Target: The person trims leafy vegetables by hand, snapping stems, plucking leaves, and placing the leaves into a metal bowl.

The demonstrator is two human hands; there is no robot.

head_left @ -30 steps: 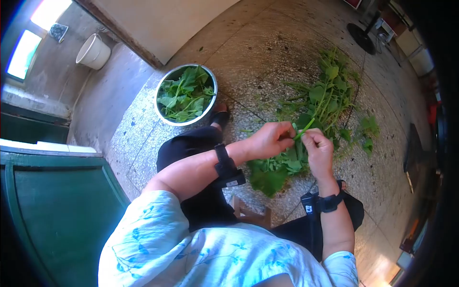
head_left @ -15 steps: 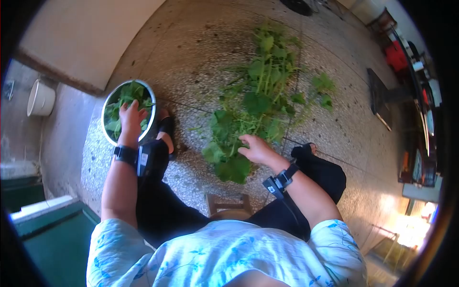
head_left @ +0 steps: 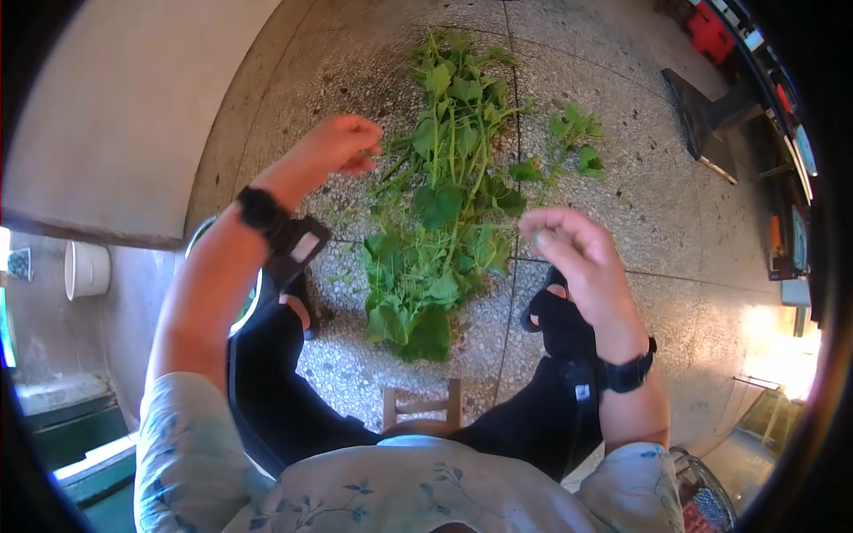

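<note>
My left hand (head_left: 348,144) is raised just left of the green leafy stems (head_left: 455,133), its fingers apart and nothing visible in them. To the right of the pile, my right hand (head_left: 573,247) has its thumb and fingers drawn together in a pinch; what lies between them is too small to make out. The pile spreads over the speckled floor, with broad leaves (head_left: 426,333) at its near end. A smaller leafy sprig (head_left: 576,127) lies apart on the right. My left forearm hides most of the metal bowl (head_left: 258,298).
A wooden stool (head_left: 454,404) shows between my knees. My feet are on both sides of the pile's near end. A white bucket (head_left: 87,270) stands at the far left. A dark stand (head_left: 702,124) is at the upper right. A pale panel (head_left: 133,115) fills the upper left.
My left hand has left the bowl and moved over beside the pile. My right hand has moved right, off the near leaves, and closed into a pinch. The view has swung.
</note>
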